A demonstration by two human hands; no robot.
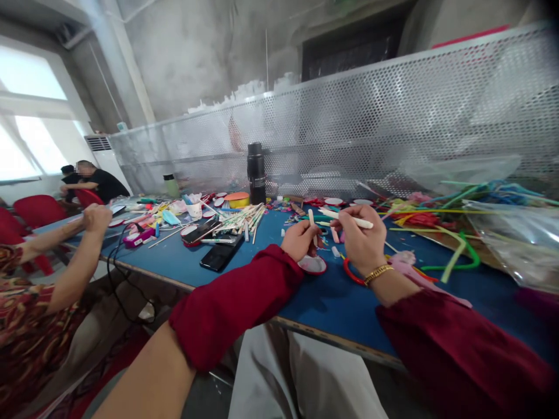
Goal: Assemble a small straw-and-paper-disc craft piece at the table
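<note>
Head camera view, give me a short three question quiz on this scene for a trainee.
1. True or false: the right hand holds a white stick.
2. Which colour is the table: A green, B blue, C white?
3. What black upright thing stands near the mesh screen?

Key: 1 true. 2 B. 3 the flask.
</note>
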